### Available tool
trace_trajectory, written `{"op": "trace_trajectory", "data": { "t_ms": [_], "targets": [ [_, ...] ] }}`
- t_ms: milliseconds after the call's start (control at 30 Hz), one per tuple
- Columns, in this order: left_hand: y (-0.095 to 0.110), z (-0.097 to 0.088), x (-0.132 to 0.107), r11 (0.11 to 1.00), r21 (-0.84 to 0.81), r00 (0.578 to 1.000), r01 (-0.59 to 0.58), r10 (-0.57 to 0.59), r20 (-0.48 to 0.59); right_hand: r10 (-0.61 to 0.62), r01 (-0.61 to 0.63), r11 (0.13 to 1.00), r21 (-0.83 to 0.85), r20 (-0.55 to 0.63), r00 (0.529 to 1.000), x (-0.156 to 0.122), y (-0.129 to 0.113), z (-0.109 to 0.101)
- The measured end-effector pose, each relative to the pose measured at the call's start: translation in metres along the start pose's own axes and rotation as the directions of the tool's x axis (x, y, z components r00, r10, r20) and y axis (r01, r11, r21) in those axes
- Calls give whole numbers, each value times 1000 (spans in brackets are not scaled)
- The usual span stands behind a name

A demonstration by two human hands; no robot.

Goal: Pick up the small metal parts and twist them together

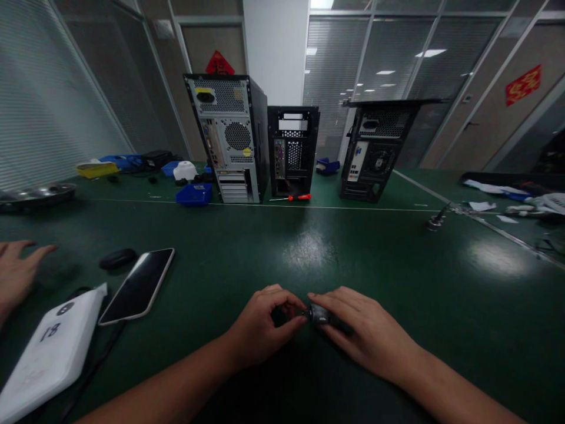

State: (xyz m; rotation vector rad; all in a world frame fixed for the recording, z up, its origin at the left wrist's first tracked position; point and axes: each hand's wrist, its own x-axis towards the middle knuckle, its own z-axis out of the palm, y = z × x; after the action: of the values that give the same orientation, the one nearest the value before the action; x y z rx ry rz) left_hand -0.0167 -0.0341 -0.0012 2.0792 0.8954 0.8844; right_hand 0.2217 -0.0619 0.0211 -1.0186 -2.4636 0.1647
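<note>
While my right hand (368, 324) is gripping the small tool (319, 314) and my left hand (263, 323) is pinching its tip (305, 313), I am judging it light, rigid, best held mid-body.

We have before us a smooth dark-green surface (247, 241) bearing a tall grey-backed computer tower (238, 156), two black computer cases (293, 156), a red-handled screwdriver (301, 197), a blue plastic tray (194, 194), a black-screened rectangular phone (139, 285) and, dimly, perhaps a round metal dish (53, 198).
</note>
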Motion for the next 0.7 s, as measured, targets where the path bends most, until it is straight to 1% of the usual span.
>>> {"op": "trace_trajectory", "data": {
  "t_ms": [100, 167, 233, 333, 400, 467, 600, 700],
  "targets": [
    [0, 0, -1, 1000, 7, 1000, 6, -6, 3, -24, 24, 1000, 0, 5, 1000, 0, -1, 1],
    [0, 0, -1, 999, 18, 1000, 29, -29, -8, -31, 31, 999, -14, 10, 999, -1, 1, 1],
    [0, 0, -1, 997, 23, 996, 72, -71, -47, -1, 0, 999, -40, -9, 1000, -1, 6, -2],
    [0, 0, 1, 990, -10, 983, 142, -143, -114, 77, -81, 995, -63, -72, 994, -1, 15, -8],
    [0, 0, 3, 985, -45, 977, 165, -170, -132, 99, -106, 992, -66, -106, 989, -2, 20, -11],
    [0, 0, 4, 984, -66, 975, 167, -174, -135, 96, -104, 993, -63, -117, 989, -2, 22, -12],
    [-1, 0, 3, 988, -56, 980, 141, -148, -132, 82, -85, 996, -34, -76, 994, -3, 20, -11],
    [-1, 0, 3, 993, -44, 986, 110, -115, -123, 76, -76, 997, -7, -9, 997, -2, 16, -12]
  ]
}}
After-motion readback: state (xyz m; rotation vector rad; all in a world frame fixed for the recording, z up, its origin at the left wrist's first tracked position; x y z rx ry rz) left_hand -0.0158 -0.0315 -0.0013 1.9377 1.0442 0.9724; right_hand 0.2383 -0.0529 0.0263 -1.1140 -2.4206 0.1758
